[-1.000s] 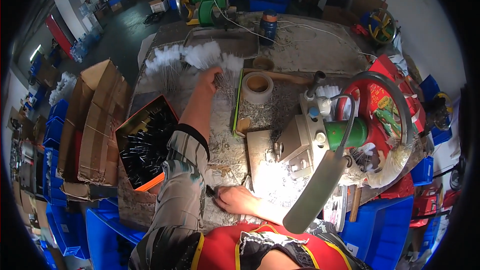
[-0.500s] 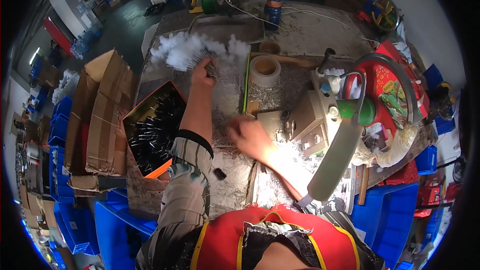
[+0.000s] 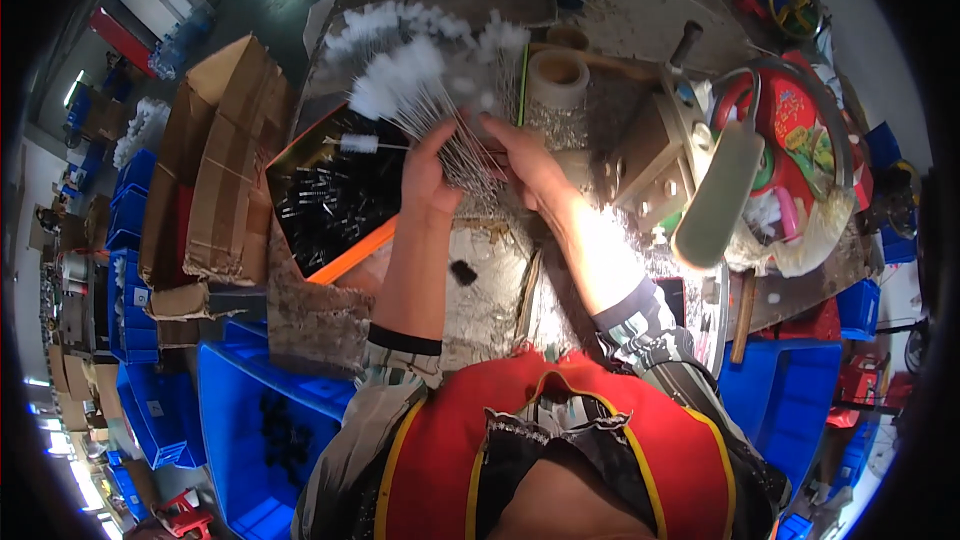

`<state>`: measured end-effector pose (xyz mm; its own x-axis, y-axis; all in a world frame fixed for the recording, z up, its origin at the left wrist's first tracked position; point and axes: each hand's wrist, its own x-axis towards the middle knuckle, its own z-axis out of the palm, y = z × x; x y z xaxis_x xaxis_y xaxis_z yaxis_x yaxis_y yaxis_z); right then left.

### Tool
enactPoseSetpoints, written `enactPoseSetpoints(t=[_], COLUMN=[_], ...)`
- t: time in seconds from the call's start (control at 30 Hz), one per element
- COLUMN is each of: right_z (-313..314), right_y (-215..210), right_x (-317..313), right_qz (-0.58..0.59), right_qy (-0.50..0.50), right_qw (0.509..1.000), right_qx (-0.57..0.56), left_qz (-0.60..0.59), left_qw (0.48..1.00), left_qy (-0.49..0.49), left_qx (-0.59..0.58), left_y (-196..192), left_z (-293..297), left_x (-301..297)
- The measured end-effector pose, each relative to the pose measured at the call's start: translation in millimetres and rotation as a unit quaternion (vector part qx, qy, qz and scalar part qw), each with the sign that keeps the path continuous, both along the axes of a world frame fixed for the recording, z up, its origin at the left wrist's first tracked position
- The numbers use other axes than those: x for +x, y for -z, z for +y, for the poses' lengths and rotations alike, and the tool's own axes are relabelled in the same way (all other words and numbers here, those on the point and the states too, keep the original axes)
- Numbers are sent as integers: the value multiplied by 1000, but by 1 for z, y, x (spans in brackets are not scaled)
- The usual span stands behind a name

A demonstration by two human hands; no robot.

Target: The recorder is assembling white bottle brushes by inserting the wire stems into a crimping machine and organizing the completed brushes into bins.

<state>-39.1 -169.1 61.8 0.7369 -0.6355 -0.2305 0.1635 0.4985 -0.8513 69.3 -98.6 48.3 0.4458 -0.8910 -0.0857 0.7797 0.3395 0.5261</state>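
Note:
My left hand (image 3: 430, 172) is closed round a bundle of white-tufted wire brushes (image 3: 402, 80), held over the table with the tufts pointing away to the left. On the other side of the thin wire stems, my right hand (image 3: 530, 162) also grips them, its fingertips partly hidden. One white brush sticks out sideways left of the bundle. Behind it lie more white-tufted brushes (image 3: 390, 25) on the table. Just left of my left forearm, an orange-edged box (image 3: 352, 252) holds many small black brushes (image 3: 330, 195). A single black tuft (image 3: 463, 272) lies between my forearms.
A hand press (image 3: 655, 140) with a long padded lever (image 3: 720, 195) stands at the right, near a red bag (image 3: 800, 125). A tape roll (image 3: 558, 78) sits beyond my right hand. Cardboard boxes (image 3: 232, 170) stand left; blue bins (image 3: 275, 370) flank me below the table.
My left hand has picked up a bundle of white brushes and drawn it nearer. My right hand has moved up to join it on the stems. The view has shifted.

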Motion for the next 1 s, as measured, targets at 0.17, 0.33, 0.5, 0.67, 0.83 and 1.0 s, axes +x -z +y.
enactPoseSetpoints(t=[0.17,0.33,0.5,0.67,0.83,1.0], right_z=[48,48,57,67,69,75], right_y=[-16,10,14,16,-8,-5], right_x=[-27,-49,-59,-58,-64,-64], right_qz=[110,89,54,25,31,78], right_qy=[-24,-91,-73,-26,10,-100], right_qw=[989,962,973,989,992,983], right_qx=[-91,-243,-214,-141,-125,-136], left_qz=[-8,-95,-40,-84,-98,-108], left_qw=[999,994,997,992,986,984], left_qy=[-27,-19,18,-22,-23,-71], left_qx=[17,41,58,94,135,123], left_y=[35,27,11,20,22,16], left_z=[33,57,75,85,105,98], left_x=[-34,-56,-71,-76,-66,-80])
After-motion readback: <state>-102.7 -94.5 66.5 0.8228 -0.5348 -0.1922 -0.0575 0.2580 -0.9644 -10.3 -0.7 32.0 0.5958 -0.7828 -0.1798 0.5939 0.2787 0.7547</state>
